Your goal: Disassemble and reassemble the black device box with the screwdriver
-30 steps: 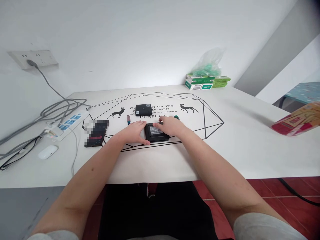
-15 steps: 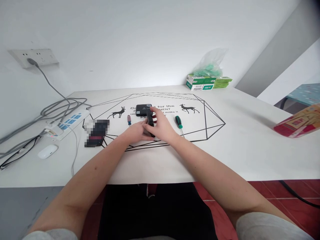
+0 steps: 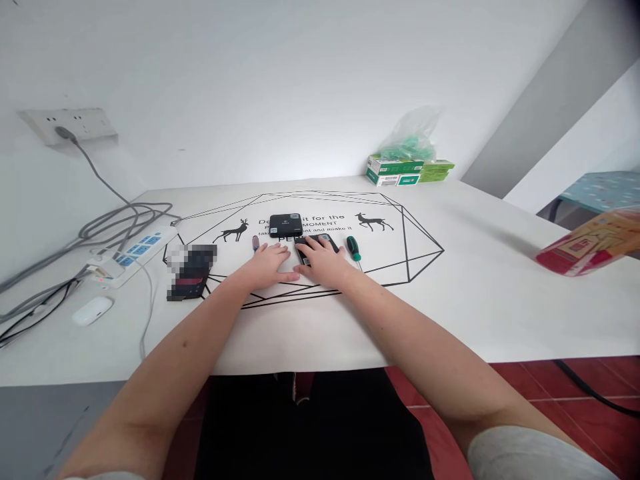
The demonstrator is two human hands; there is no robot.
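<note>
Steadying the black case flat at mid-frame seems to be why my right hand drapes loosely spread fingers over it, ungripping. Left of it, my left hand rests open, empty, on the desk. The green-handled screwdriver lies rightward, likely for reach; beyond, the second case.

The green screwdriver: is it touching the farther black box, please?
Apart. The head view shows printed white tabletop between the green screwdriver and the farther black box.

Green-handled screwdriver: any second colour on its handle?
Yes, the screwdriver handle shows black; head view.
</note>
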